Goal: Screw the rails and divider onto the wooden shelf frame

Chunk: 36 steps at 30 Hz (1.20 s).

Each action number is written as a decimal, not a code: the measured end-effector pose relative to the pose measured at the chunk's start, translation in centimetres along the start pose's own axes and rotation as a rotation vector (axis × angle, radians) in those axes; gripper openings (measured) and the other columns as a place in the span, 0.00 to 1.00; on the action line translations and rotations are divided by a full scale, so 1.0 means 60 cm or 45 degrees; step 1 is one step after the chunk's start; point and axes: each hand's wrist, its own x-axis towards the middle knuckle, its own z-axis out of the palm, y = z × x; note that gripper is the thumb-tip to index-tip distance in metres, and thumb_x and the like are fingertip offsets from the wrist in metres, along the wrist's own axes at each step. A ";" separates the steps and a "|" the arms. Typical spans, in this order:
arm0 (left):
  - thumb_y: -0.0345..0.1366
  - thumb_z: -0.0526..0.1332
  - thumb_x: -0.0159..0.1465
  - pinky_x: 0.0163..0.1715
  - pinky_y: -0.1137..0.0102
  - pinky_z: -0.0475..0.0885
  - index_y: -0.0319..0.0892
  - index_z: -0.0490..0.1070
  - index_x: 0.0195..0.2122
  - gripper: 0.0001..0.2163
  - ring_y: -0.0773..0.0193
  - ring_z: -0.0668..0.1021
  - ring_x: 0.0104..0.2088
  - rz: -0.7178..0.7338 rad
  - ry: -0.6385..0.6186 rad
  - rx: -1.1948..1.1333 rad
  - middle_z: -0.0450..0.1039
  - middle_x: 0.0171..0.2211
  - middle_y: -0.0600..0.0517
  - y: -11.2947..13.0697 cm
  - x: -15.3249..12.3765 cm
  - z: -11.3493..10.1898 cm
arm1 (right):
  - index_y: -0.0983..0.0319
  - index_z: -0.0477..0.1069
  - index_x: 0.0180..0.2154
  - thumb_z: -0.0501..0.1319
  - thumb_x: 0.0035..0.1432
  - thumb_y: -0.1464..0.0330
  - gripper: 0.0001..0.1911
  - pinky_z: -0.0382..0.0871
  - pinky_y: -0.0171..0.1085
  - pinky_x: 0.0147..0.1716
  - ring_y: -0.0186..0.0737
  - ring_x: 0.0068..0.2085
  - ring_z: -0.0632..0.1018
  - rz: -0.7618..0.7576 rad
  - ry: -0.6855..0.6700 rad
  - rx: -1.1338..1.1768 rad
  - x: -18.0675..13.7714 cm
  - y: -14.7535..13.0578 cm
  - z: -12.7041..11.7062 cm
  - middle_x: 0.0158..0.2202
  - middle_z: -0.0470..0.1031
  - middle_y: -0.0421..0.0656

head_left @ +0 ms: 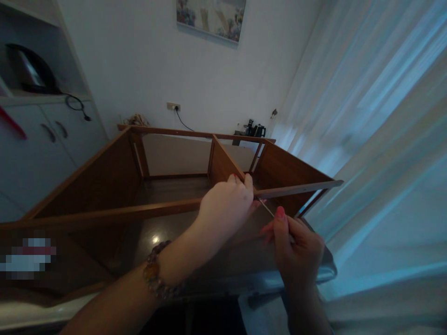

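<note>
A brown wooden frame with side panels and a middle divider stands on a shiny dark tabletop. Where the divider meets the near rail, my left hand is closed around the wood, its fingers over the top edge. Just below that joint, the tip of a thin metal rod like a hex key points up at the rail's underside. My right hand pinches this rod between thumb and fingers. Its far end is mostly hidden in the palm, and the contact point is partly covered by my left fingertips.
White curtains hang close on the right. A cabinet with a kettle stands on the left. Behind the frame are a wall socket with a plugged cord and a dark pot. A picture hangs above.
</note>
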 end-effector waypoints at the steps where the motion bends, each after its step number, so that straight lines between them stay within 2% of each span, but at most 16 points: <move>1: 0.45 0.49 0.70 0.32 0.67 0.74 0.30 0.60 0.62 0.26 0.53 0.80 0.41 0.002 0.005 -0.004 0.75 0.48 0.35 -0.001 0.000 0.000 | 0.60 0.71 0.22 0.55 0.67 0.67 0.20 0.58 0.34 0.20 0.29 0.16 0.67 0.152 -0.066 0.124 -0.001 -0.008 0.000 0.14 0.68 0.34; 3: 0.44 0.49 0.70 0.32 0.66 0.75 0.29 0.60 0.61 0.26 0.52 0.80 0.43 0.011 0.017 -0.005 0.75 0.48 0.35 -0.002 0.000 0.000 | 0.61 0.72 0.22 0.54 0.68 0.63 0.22 0.56 0.32 0.16 0.29 0.13 0.65 0.348 -0.152 0.323 -0.002 -0.018 0.000 0.12 0.66 0.34; 6: 0.42 0.50 0.70 0.33 0.67 0.74 0.29 0.60 0.61 0.24 0.53 0.80 0.44 0.015 0.013 0.000 0.75 0.48 0.36 -0.003 0.000 0.002 | 0.61 0.72 0.23 0.53 0.68 0.63 0.22 0.57 0.32 0.17 0.29 0.15 0.67 0.341 -0.208 0.369 -0.002 -0.016 0.000 0.13 0.67 0.34; 10: 0.42 0.52 0.69 0.32 0.67 0.75 0.29 0.60 0.61 0.24 0.54 0.80 0.44 0.019 0.015 -0.006 0.75 0.47 0.37 -0.001 0.002 0.003 | 0.61 0.71 0.27 0.52 0.68 0.67 0.18 0.60 0.35 0.27 0.31 0.22 0.71 -0.011 -0.196 0.002 0.002 0.003 -0.005 0.19 0.70 0.36; 14: 0.41 0.52 0.69 0.31 0.66 0.75 0.30 0.61 0.61 0.24 0.53 0.80 0.42 0.009 0.028 -0.007 0.76 0.46 0.37 0.000 0.004 0.001 | 0.62 0.71 0.42 0.54 0.65 0.69 0.08 0.61 0.40 0.36 0.35 0.28 0.73 -0.341 -0.030 -0.250 0.012 0.018 -0.021 0.27 0.74 0.39; 16: 0.41 0.51 0.69 0.31 0.66 0.76 0.30 0.61 0.61 0.24 0.53 0.80 0.42 0.013 0.023 -0.008 0.76 0.47 0.37 0.000 0.004 0.000 | 0.61 0.69 0.47 0.57 0.64 0.70 0.10 0.62 0.42 0.40 0.37 0.34 0.75 -0.506 -0.007 -0.286 0.016 0.025 -0.034 0.34 0.77 0.42; 19: 0.42 0.51 0.69 0.31 0.66 0.76 0.30 0.61 0.61 0.24 0.53 0.81 0.41 0.010 0.021 -0.003 0.75 0.47 0.36 0.000 0.004 0.001 | 0.56 0.70 0.50 0.61 0.62 0.70 0.14 0.63 0.42 0.43 0.40 0.42 0.75 -0.736 -0.122 -0.406 0.019 0.039 -0.055 0.43 0.77 0.43; 23: 0.43 0.51 0.69 0.30 0.66 0.75 0.31 0.61 0.61 0.24 0.54 0.81 0.39 -0.008 0.014 0.004 0.75 0.48 0.36 0.000 0.003 0.001 | 0.54 0.67 0.57 0.64 0.61 0.70 0.23 0.68 0.40 0.45 0.38 0.43 0.75 -0.881 -0.277 -0.440 0.020 0.055 -0.072 0.44 0.77 0.40; 27: 0.43 0.50 0.70 0.31 0.67 0.75 0.31 0.60 0.62 0.25 0.54 0.80 0.40 -0.003 -0.007 0.000 0.74 0.48 0.36 -0.001 0.002 -0.001 | 0.55 0.66 0.58 0.66 0.59 0.73 0.26 0.72 0.40 0.43 0.38 0.41 0.76 -0.863 -0.232 -0.312 0.023 0.059 -0.065 0.41 0.78 0.40; 29: 0.43 0.50 0.70 0.32 0.66 0.75 0.31 0.59 0.62 0.25 0.54 0.80 0.41 -0.003 -0.024 0.001 0.74 0.49 0.35 -0.001 0.003 -0.002 | 0.56 0.69 0.54 0.67 0.57 0.73 0.23 0.73 0.39 0.39 0.37 0.38 0.77 -0.847 -0.180 -0.229 0.026 0.057 -0.054 0.38 0.78 0.39; 31: 0.43 0.50 0.70 0.33 0.65 0.75 0.31 0.59 0.62 0.25 0.53 0.80 0.42 -0.003 -0.030 0.001 0.73 0.50 0.35 -0.001 0.003 -0.002 | 0.56 0.73 0.46 0.66 0.57 0.74 0.15 0.73 0.38 0.35 0.36 0.34 0.76 -0.788 -0.146 -0.095 0.029 0.052 -0.039 0.34 0.77 0.39; 33: 0.42 0.50 0.69 0.33 0.65 0.76 0.30 0.60 0.62 0.25 0.52 0.80 0.43 0.004 -0.021 0.001 0.74 0.50 0.35 -0.001 0.003 -0.001 | 0.57 0.73 0.40 0.64 0.59 0.75 0.08 0.71 0.37 0.32 0.35 0.32 0.74 -0.617 -0.135 0.104 0.029 0.043 -0.023 0.31 0.75 0.38; 36: 0.40 0.52 0.69 0.34 0.64 0.76 0.29 0.59 0.62 0.24 0.51 0.79 0.45 0.016 0.003 0.004 0.74 0.50 0.35 -0.001 0.003 0.001 | 0.57 0.69 0.46 0.58 0.63 0.73 0.10 0.67 0.34 0.27 0.32 0.27 0.71 -0.147 -0.092 0.452 0.022 0.026 0.000 0.28 0.70 0.36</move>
